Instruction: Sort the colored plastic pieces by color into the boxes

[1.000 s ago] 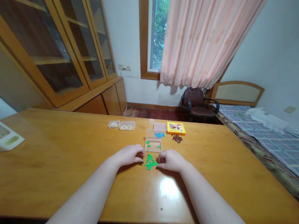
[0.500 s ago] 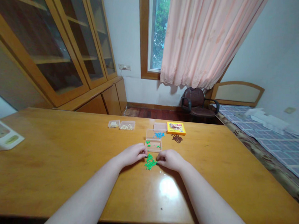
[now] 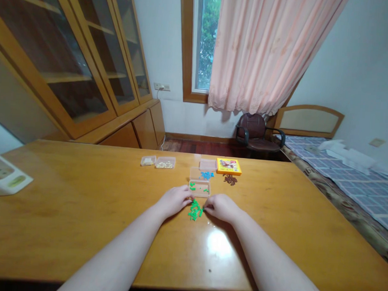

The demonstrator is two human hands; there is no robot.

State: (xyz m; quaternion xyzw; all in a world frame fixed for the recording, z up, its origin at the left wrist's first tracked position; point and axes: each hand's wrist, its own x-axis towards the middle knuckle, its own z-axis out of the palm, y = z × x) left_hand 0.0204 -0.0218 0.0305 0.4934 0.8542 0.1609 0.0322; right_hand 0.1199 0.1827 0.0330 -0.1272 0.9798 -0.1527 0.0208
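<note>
Small green building bricks (image 3: 195,211) lie in a loose pile on the wooden table. My left hand (image 3: 178,198) is at the pile's upper left edge, beside the clear plastic box. Its fingers are bent together, and whatever is between the tips is too small to make out. At the pile's right side, my right hand (image 3: 221,206) has its fingers closed in a pinch. One green brick (image 3: 201,212) shows right at those fingertips. The clear plastic box (image 3: 199,196) stands just beyond the pile with a few green bricks inside.
Behind the box are blue bricks (image 3: 207,175) by a clear lid, and brown bricks (image 3: 230,180) in a heap. A yellow box (image 3: 229,166) lies at the table's far edge. Containers of pale pieces (image 3: 165,163) stand back left. A white plastic object (image 3: 9,176) is at the far left.
My left hand has shifted slightly right and away from me, its fingertips now nearer the box. My right hand has barely moved, and a green brick at its fingertips now sits more upright.
</note>
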